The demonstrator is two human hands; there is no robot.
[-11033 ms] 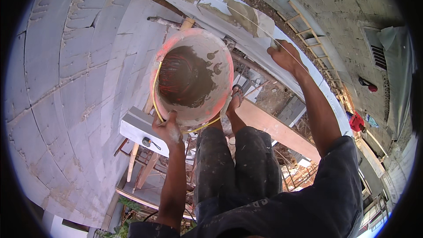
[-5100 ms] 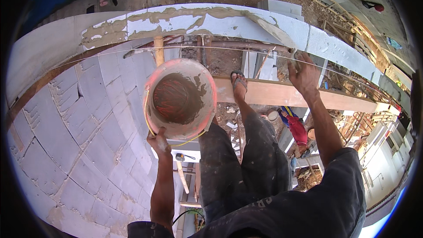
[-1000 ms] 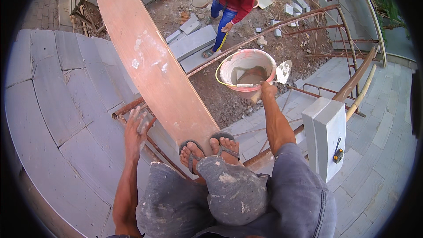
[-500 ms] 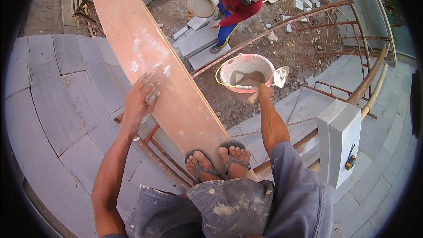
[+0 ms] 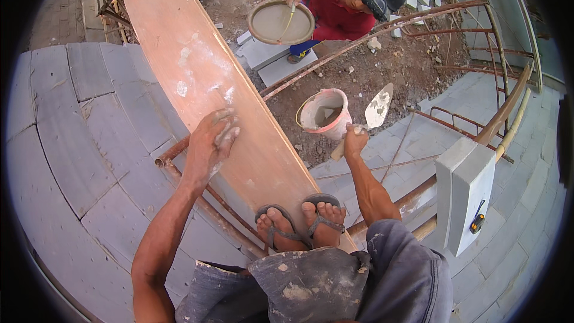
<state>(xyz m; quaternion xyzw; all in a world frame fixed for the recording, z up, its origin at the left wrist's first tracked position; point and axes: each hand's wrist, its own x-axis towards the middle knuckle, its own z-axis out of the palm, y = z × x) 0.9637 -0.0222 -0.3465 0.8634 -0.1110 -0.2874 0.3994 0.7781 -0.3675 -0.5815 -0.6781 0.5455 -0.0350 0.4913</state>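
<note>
My left hand (image 5: 218,140), dusted grey, rests on the pale plywood plank (image 5: 179,66), fingers apart and slightly curled. My right hand (image 5: 356,139) is closed on a trowel (image 5: 378,104) with a mortar-flecked blade and wooden handle. Just left of it and lower down is a pink, mortar-coated bucket (image 5: 326,125), smaller in view than before and apparently out of my grip. Above it, a co-worker (image 5: 341,6) in red and a dark cap holds a round bucket (image 5: 281,24) of grey mixture by its yellow handle. My sandalled feet (image 5: 326,221) stand on the plank.
Rusty scaffold rails (image 5: 445,12) cross below and right of the plank. A grey block (image 5: 463,185) with a tape measure (image 5: 477,223) stands at the right, beside a bamboo pole (image 5: 511,125). Block walls (image 5: 78,143) line both sides; loose blocks lie on the dirt below.
My left hand has moved forward onto the plank. The pink bucket has dropped away from my right hand, which keeps the trowel. The co-worker has raised the round bucket and leaned closer.
</note>
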